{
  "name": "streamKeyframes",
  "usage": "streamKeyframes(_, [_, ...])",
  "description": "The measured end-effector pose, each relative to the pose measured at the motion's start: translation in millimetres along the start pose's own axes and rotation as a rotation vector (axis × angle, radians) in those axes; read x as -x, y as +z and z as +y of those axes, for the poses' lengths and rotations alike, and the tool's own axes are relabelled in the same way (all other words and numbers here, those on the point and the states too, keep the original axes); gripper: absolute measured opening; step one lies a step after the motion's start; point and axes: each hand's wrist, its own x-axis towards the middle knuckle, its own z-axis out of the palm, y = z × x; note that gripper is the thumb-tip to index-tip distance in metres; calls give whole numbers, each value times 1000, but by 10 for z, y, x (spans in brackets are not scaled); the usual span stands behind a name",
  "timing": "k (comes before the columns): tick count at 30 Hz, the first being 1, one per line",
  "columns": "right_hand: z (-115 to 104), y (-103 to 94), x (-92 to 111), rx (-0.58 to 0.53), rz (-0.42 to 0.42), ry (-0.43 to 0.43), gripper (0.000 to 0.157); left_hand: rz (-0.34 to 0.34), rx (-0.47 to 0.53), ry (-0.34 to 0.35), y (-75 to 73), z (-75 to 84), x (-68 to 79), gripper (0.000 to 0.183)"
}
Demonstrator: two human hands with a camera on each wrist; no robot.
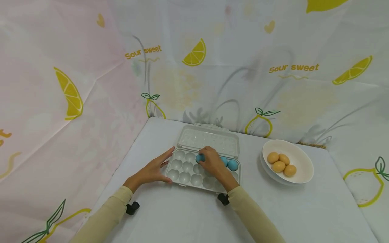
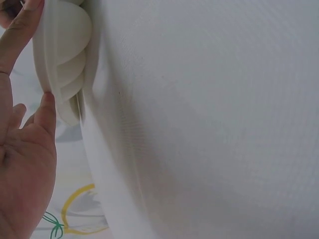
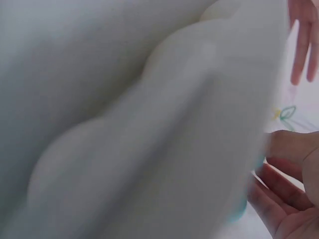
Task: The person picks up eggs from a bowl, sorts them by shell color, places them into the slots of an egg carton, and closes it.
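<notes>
Pale sheeting (image 1: 231,30), printed with lemon slices and the words "Sour sweet", is hanging behind and to the left of a white-covered table (image 1: 179,216). At the left a beige sleeve (image 1: 104,212) is leading to the left hand (image 1: 149,172), which is steadying the left end of an egg tray (image 1: 184,178); its thumb and fingers are spreading apart, and in the left wrist view they are touching the rim. Rounded cups are filling the tray in rows, several of them bare toward the left and front, while its clear-looking lid (image 1: 208,140) is lying opened back behind it, toward the sheeting. Over the tray's back row the right hand (image 1: 213,164) is bending down, its fingertips pinching a blue egg (image 1: 199,158) by the third cup from the left (whether the egg is resting in the cup or hanging just above it, I cannot tell). Just right of that hand, two more blue eggs (image 1: 233,165) are sitting side by side near the tray's right end. Farther right, apart from the tray, a white bowl (image 1: 302,163) is standing on the table, and four brown eggs (image 1: 278,166) are clustering inside.
</notes>
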Motion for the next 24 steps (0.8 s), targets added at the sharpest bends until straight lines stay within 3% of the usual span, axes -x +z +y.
streamKeyframes(12, [46,-279,52,13,74,24,28,14,16,-1,8,10,-10,117])
streamKeyframes(21, [354,-567,182,31,95,51,28,45,18,-43,81,-316,9,122])
streamKeyframes(24, [467,-710,209,51,132,34,28,43,18,-54,79,-336,5,122])
